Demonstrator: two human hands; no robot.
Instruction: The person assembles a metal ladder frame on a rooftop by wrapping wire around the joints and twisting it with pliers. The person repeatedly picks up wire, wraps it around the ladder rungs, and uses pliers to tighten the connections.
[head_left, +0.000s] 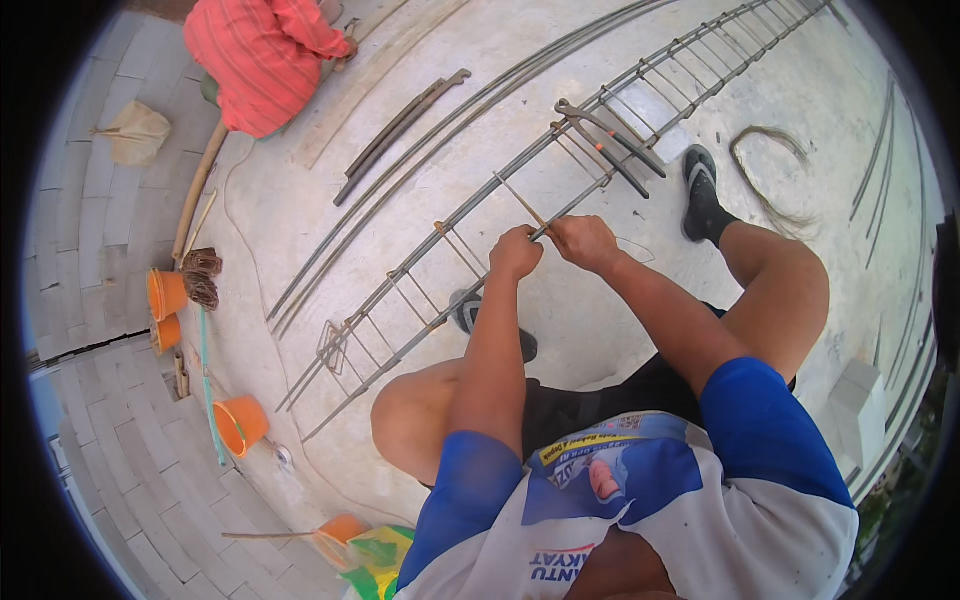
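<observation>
A long rebar cage [465,205] runs diagonally across the floor, its long bars joined by several square stirrups [410,295]. Both hands meet at its near long bar, where a stirrup crosses. My left hand [516,252] is closed around that bar. Close beside it, my right hand [585,243] is closed with its fingertips at the crossing; what they pinch is hidden. A thin wire [637,247] curves out past the right hand. Just beyond, pincers [605,145] with dark handles and orange marks lie across the cage.
Long loose bars [430,125] and a dark bar-bending tool [400,135] lie beyond the cage. Another person in red [255,60] crouches at the far left. Orange buckets [240,425] stand along the left. A wire coil [770,175] lies right of my foot; a pale block [857,410] stands farther right.
</observation>
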